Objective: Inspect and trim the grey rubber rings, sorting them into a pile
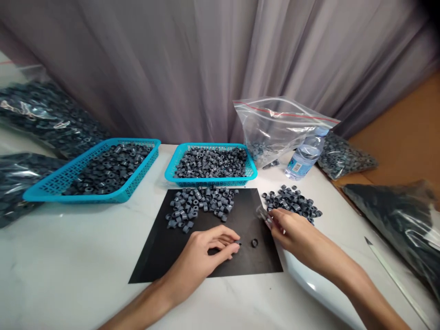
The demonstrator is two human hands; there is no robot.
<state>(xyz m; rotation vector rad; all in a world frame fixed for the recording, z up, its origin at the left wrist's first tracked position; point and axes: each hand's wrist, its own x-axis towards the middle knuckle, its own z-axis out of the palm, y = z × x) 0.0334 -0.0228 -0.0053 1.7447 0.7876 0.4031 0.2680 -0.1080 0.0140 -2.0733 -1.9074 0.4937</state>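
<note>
My left hand [206, 254] rests on a black mat [165, 256], with thumb and fingers pinched on a small dark part at its fingertips. A single grey ring [255, 243] lies on the mat just right of those fingertips. My right hand [292, 231] hovers at the mat's right edge, fingers closed on a thin shiny tool, perhaps tweezers [264, 215]. A heap of grey rings [197, 205] lies on the mat's far side. A second heap of grey rings [292, 201] sits on the white table beyond my right hand.
Two blue baskets [44, 190] [171, 170] full of grey rings stand behind the mat. A clear zip bag [275, 128], a water bottle [304, 158] and more bags of rings [343, 158] lie at the back right. Dark bags [41, 114] lie left. A pointed blade [395, 279] lies right.
</note>
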